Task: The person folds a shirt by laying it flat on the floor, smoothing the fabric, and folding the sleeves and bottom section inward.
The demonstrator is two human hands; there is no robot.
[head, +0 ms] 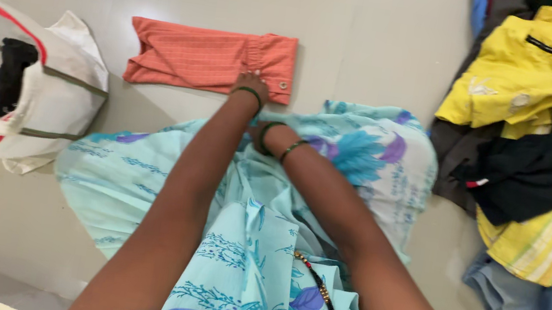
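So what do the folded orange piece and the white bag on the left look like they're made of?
The folded orange garment looks like thin woven cotton, matte, with a fine check weave, a gathered band and a snap button. The white bag looks like stiffer canvas or a similar woven fabric, matte, with red and dark trim; its exact fibre is unclear.

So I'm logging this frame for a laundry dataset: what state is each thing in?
Orange garment: folded flat on the floor.
Left hand: pressing the orange garment's edge.
Right hand: tucked against the light-blue cloth, grip hidden.
White bag: open, dark cloth inside.
Clothes pile: unfolded, heaped.
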